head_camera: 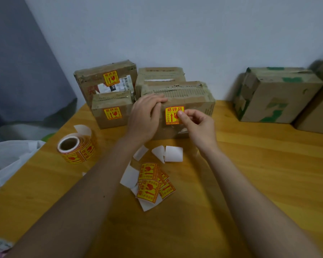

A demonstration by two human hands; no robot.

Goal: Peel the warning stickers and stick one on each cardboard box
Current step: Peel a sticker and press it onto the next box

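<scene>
Both hands work on the front box near the bench's far edge, a warning sticker going onto its near face.

The right hand has its fingers curled, with the thumb tip on the right edge of the yellow warning sticker that lies on the near face of the front cardboard box; the left hand rests on that box's left end, fingers bent over its top edge. Just left stands a smaller box bearing its own sticker, with a third labelled box behind it. Toward the bench's left edge lies the sticker roll. Between the forearms lie loose stickers and white backing papers. Unlabelled boxes stand at the far right corner.
</scene>
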